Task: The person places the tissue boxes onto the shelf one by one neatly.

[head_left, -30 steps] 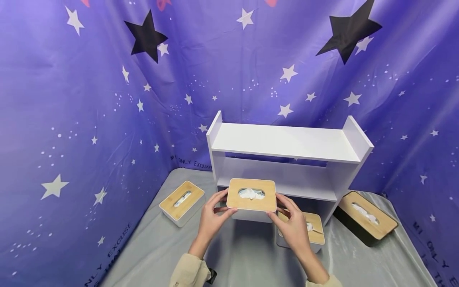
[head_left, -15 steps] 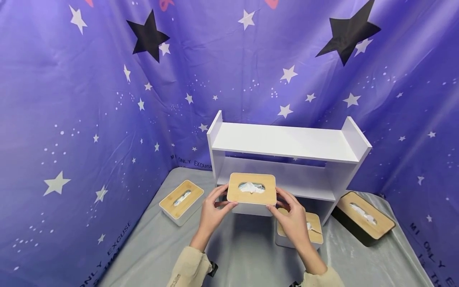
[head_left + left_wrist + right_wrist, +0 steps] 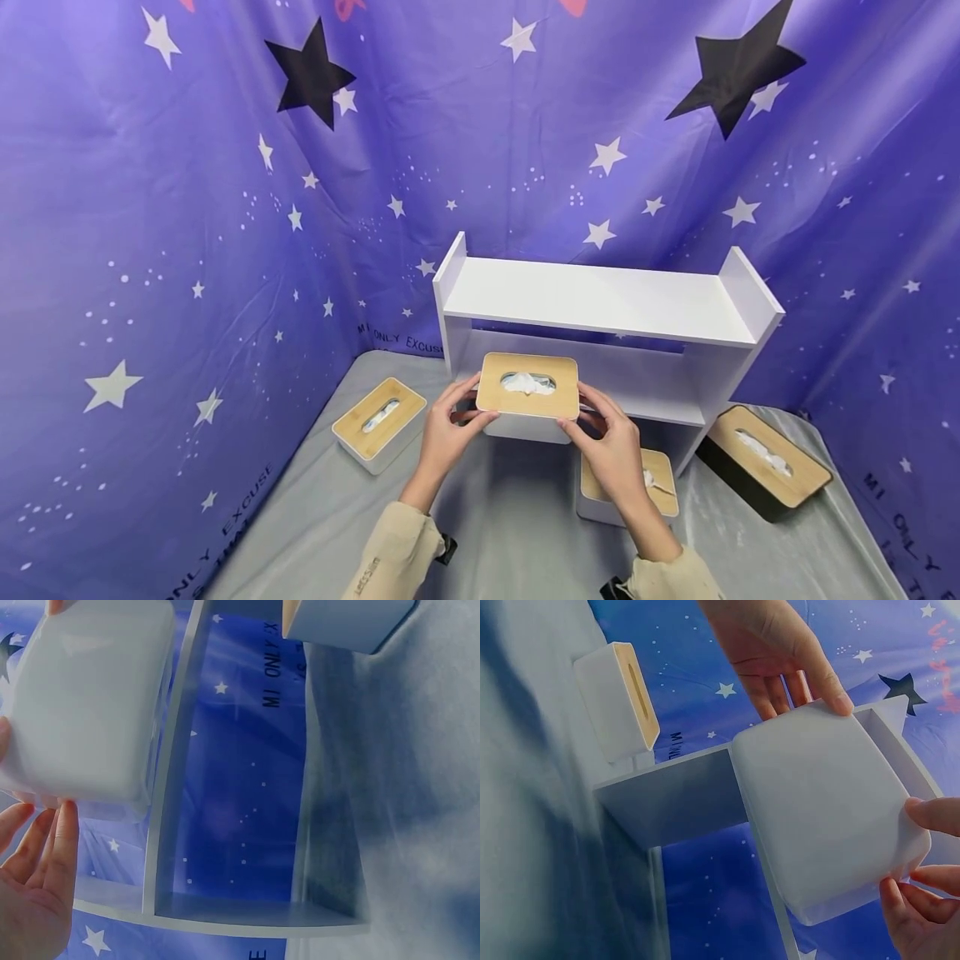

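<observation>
A white tissue box (image 3: 527,425) with a light wooden lid and a tissue in its oval slot is held up in front of the white shelf (image 3: 592,292). My left hand (image 3: 445,433) grips its left end, thumb at the front corner and fingers along the side. At the opposite end my right hand (image 3: 613,450) holds it the same way. Both wrist views show the smooth white underside of the tissue box (image 3: 94,697), lifted off the table. Fingers on its far side are partly hidden.
Another white tissue box (image 3: 380,421) lies on the grey cloth (image 3: 315,525) at left. A third (image 3: 658,487) stands by the shelf's lower right, partly behind my right arm. A dark-sided tissue box (image 3: 765,462) sits farther right. A purple starred curtain (image 3: 225,167) surrounds the table.
Both hands have raised the tissue box a little, and it now appears higher against the shelf's middle board. The other boxes stay in place.
</observation>
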`<state>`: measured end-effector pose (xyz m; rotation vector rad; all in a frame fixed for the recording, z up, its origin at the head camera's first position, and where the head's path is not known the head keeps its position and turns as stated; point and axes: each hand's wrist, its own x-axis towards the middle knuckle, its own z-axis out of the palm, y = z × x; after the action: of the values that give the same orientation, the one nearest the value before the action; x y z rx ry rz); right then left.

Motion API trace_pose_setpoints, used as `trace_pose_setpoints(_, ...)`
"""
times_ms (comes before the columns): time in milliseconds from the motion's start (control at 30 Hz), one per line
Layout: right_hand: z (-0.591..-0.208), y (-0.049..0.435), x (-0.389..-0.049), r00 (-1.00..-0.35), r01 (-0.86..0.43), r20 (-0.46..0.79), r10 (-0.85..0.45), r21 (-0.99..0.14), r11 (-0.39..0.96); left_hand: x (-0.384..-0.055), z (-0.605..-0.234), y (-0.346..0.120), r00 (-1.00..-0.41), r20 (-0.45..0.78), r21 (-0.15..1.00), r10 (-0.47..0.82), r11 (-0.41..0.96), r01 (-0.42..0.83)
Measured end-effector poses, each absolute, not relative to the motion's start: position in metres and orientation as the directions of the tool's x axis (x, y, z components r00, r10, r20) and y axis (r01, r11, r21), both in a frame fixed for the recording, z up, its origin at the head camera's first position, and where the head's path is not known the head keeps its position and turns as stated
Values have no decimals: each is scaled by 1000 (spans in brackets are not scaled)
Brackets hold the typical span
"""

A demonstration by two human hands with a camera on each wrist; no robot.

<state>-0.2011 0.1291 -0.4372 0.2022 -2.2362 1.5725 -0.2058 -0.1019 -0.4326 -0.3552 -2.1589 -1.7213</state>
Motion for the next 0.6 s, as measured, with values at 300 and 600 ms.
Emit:
trace_pose_setpoints(300, -435, 129, -211, -908, -346, 407, 99, -862, 370, -228, -447, -101, -905, 422, 895, -57, 188, 405)
trace_pose_setpoints(600, -433, 123, -220, -920, -341, 382, 86, -889, 307, -241, -451, -108, -907, 417, 898, -65, 185, 400)
